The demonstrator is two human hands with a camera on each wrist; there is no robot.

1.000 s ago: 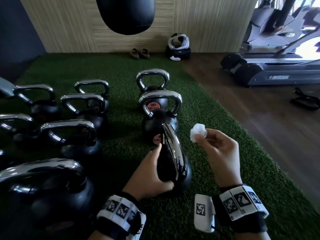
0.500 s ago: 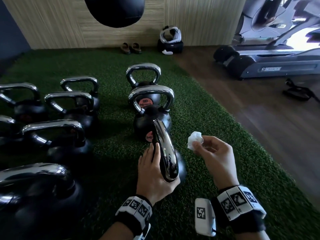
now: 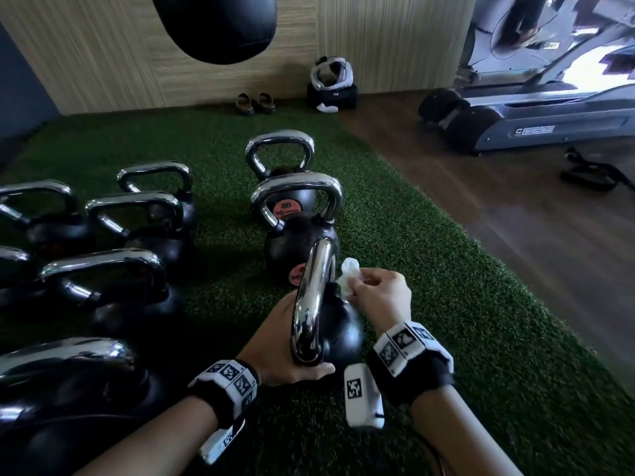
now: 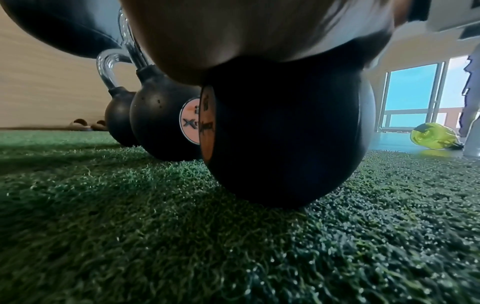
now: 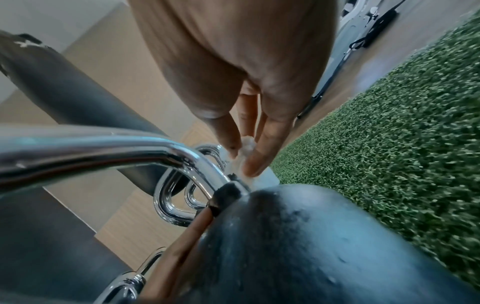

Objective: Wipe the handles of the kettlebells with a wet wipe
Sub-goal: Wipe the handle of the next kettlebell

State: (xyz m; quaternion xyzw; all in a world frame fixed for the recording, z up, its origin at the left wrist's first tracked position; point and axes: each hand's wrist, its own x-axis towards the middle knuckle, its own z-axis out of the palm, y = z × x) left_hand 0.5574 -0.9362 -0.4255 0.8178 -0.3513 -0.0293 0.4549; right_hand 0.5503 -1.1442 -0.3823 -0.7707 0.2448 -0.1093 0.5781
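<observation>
The nearest kettlebell (image 3: pixel 342 333) is black and stands on the green turf, its chrome handle (image 3: pixel 311 304) running away from me. My left hand (image 3: pixel 281 352) grips its body from the left, thumb curled round the near side; the fingers are hidden behind it. The left wrist view shows only the palm (image 4: pixel 246 30) above the ball (image 4: pixel 285 133). My right hand (image 3: pixel 379 295) pinches a crumpled white wet wipe (image 3: pixel 348 273) and holds it against the far root of the handle (image 5: pixel 223 181). The wipe (image 5: pixel 246 158) sits between thumb and fingertips.
Two more kettlebells (image 3: pixel 295 207) stand in line ahead, several others (image 3: pixel 103 269) to the left. A black punching bag (image 3: pixel 220 25) hangs overhead. Wood floor and a treadmill (image 3: pixel 536 111) lie to the right, sandals (image 3: pixel 256 103) and a bag (image 3: pixel 331 87) by the wall.
My right hand has brought the wipe left and down onto the handle's far end. My left hand has slid round the ball, thumb now wrapped on the near side.
</observation>
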